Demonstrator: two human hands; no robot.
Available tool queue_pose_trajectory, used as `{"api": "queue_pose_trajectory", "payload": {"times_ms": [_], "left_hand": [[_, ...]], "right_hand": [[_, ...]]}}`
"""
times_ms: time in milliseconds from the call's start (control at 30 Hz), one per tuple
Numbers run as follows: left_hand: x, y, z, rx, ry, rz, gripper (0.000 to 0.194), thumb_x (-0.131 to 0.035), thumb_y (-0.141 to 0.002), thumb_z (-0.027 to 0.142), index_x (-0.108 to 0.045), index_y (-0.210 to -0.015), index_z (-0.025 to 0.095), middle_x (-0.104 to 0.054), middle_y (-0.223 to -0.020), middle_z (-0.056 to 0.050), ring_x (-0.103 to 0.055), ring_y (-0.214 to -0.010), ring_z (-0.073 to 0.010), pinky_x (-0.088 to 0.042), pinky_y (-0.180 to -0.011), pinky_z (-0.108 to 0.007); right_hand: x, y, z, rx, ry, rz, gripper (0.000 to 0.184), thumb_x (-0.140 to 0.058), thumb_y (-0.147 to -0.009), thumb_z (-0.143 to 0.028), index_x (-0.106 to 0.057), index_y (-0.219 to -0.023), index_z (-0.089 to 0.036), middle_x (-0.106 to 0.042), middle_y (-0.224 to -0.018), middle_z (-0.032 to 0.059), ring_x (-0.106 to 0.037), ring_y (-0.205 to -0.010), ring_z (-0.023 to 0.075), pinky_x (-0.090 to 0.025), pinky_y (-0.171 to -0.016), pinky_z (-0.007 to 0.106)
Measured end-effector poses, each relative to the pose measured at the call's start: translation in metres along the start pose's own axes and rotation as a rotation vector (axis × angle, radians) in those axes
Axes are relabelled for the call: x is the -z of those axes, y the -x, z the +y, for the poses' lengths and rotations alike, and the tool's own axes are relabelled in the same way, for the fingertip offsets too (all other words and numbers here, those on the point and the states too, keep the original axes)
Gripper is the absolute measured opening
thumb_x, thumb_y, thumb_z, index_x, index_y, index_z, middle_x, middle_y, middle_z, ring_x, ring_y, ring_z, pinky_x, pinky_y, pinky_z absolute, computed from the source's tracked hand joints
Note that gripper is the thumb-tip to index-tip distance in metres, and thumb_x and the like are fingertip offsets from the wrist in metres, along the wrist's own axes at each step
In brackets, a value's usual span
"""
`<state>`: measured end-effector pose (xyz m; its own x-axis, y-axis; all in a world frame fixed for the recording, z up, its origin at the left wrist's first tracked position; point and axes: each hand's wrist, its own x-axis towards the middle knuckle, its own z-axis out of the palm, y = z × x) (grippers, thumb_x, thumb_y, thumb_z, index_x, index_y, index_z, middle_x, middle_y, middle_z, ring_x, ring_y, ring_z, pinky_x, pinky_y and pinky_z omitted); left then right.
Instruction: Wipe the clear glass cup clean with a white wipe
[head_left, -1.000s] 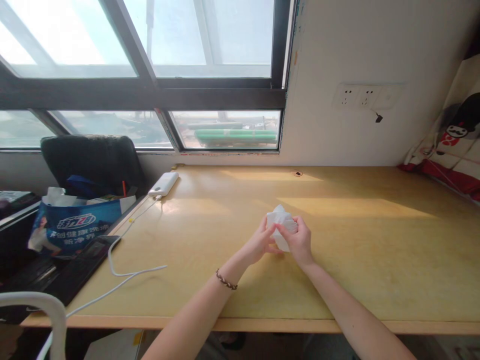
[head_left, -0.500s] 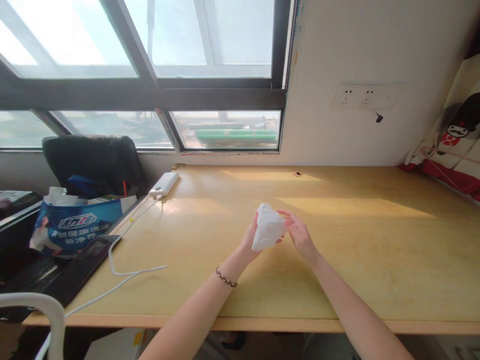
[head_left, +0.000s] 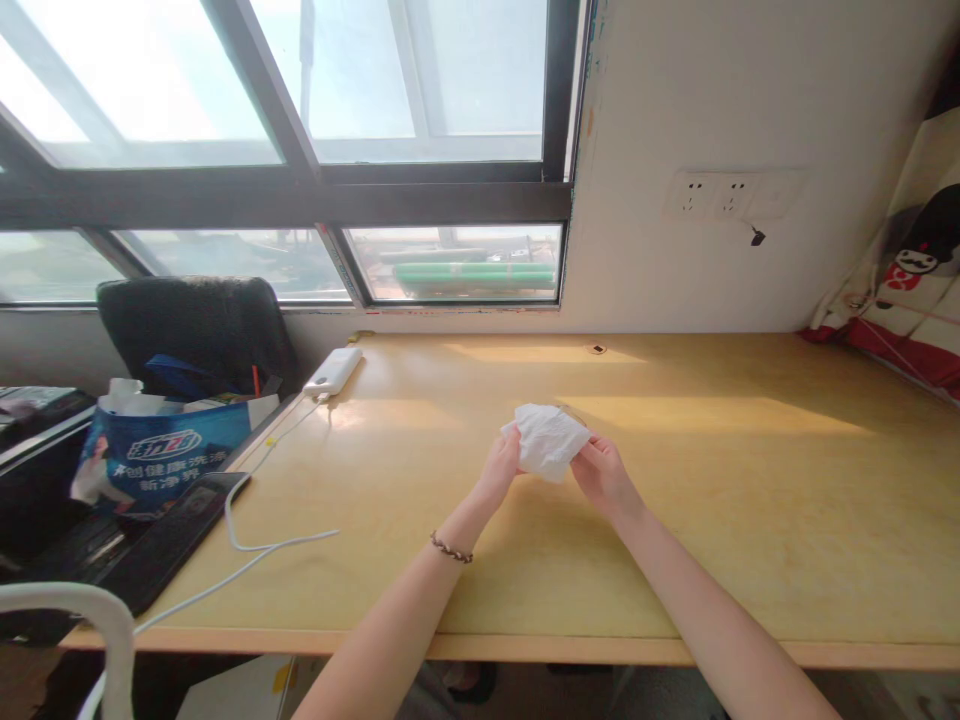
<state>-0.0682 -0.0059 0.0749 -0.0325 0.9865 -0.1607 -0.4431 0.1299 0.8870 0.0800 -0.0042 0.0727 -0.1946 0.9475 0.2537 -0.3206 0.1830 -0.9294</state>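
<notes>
Head view: at the far left, a thick white curved tube (head_left: 120,650) rises in the near corner. Beyond it, a blue bag with white lettering (head_left: 180,450), stuffed with odds and ends, sits in front of a dark chair backrest (head_left: 199,315). A flat, glossy black slab (head_left: 180,530) lies beside the left edge of a yellowish wooden table (head_left: 750,520). On that side of the tabletop, a thin white cable (head_left: 274,547) loops up to a white, rounded power bank (head_left: 335,372) near the far left corner. Behind stands a large window with a dark metal frame (head_left: 450,200), green rolls (head_left: 472,272) visible outside through its lower pane.

Over the middle of the table, the left hand (head_left: 499,468), a braided brown bracelet (head_left: 450,549) on its wrist, pinches the left edge of a crumpled, partly folded white paper tissue (head_left: 551,440). The tissue spans between the two hands, and the right hand (head_left: 604,480) grips its lower right corner; the fingers behind it are partly hidden.

Farther right, a white wall socket panel (head_left: 712,195) has a small black plug (head_left: 757,238) dangling below it. At the far right hangs a cream and red cloth with a cartoon print (head_left: 915,265).
</notes>
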Motion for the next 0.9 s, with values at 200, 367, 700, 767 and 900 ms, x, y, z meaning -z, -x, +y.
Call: {"api": "queue_pose_trajectory", "payload": {"times_ms": [200, 367, 700, 767, 900], "left_hand": [[0.031, -0.015, 0.014, -0.499, -0.254, 0.659, 0.032, -0.042, -0.082, 0.041, -0.06, -0.078, 0.015, -0.058, -0.069, -0.003, -0.053, -0.066, -0.0144, -0.039, -0.056, -0.022], [0.02, -0.002, 0.02, -0.633, -0.257, 0.612, 0.02, -0.049, -0.079, 0.034, -0.058, -0.086, 0.017, -0.059, -0.084, -0.004, -0.053, -0.087, -0.0158, -0.04, -0.072, -0.021], [-0.008, 0.027, 0.008, -0.564, -0.405, -0.281, 0.038, -0.06, -0.071, 0.033, -0.06, -0.107, 0.019, -0.051, -0.122, -0.01, -0.033, -0.122, -0.0241, -0.021, -0.103, -0.034], [-0.004, 0.022, 0.006, -0.605, -0.467, -0.289, 0.039, -0.055, -0.074, 0.039, -0.06, -0.107, 0.018, -0.051, -0.122, -0.01, -0.034, -0.122, -0.0243, -0.019, -0.104, -0.037], [-0.001, 0.011, -0.003, -0.508, -0.452, -0.189, 0.043, -0.034, -0.085, 0.043, -0.062, -0.101, 0.015, -0.061, -0.107, -0.009, -0.05, -0.106, -0.0245, -0.031, -0.098, -0.041]], "right_hand": [[0.022, -0.009, 0.012, 0.089, -0.019, 0.096, 0.031, -0.039, -0.085, -0.039, -0.063, -0.087, -0.02, -0.067, -0.077, 0.0051, -0.062, -0.075, 0.0208, -0.046, -0.079, 0.041], [0.011, -0.002, 0.013, -0.046, -0.174, 0.129, 0.02, -0.05, -0.079, -0.036, -0.062, -0.077, -0.019, -0.065, -0.072, 0.0041, -0.062, -0.073, 0.021, -0.046, -0.079, 0.042], [-0.009, 0.01, 0.001, -0.093, -0.033, -0.017, 0.019, -0.059, -0.074, -0.035, -0.053, -0.069, -0.018, -0.052, -0.064, -0.0012, -0.047, -0.061, 0.0128, -0.04, -0.061, 0.026], [-0.01, 0.013, 0.002, -0.092, 0.025, -0.003, 0.018, -0.06, -0.074, -0.035, -0.053, -0.071, -0.018, -0.049, -0.063, -0.0019, -0.044, -0.06, 0.0118, -0.037, -0.06, 0.025], [-0.013, 0.013, -0.004, -0.071, -0.089, 0.034, 0.019, -0.061, -0.072, -0.035, -0.052, -0.068, -0.018, -0.05, -0.066, -0.0007, -0.044, -0.064, 0.0129, -0.036, -0.062, 0.025]]}}
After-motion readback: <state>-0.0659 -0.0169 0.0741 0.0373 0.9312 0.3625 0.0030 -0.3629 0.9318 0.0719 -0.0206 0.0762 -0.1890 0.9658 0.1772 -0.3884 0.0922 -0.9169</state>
